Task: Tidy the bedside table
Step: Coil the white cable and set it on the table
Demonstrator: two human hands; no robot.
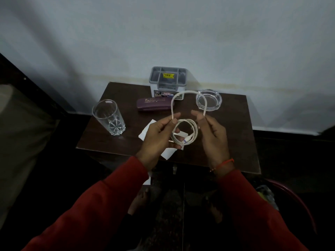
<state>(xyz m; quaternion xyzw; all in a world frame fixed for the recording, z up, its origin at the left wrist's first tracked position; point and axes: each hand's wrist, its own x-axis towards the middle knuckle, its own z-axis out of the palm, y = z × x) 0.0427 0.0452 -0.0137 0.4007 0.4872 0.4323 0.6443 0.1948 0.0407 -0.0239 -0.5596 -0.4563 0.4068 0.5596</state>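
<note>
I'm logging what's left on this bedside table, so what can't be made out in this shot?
Head view only:
- White papers: mostly hidden behind the left hand and the coiled white cable.
- Spectacle case: its print is too small and dim to read fully.
- Grey organizer: the compartment floors are shadowed, and the cable loop covers part of the front label.
- Red tub at the right: its contents are dark and blurred.

White cable (pixel 184 131), partly coiled, 1 loop raised, above dark bedside table (pixel 112 142)
</note>
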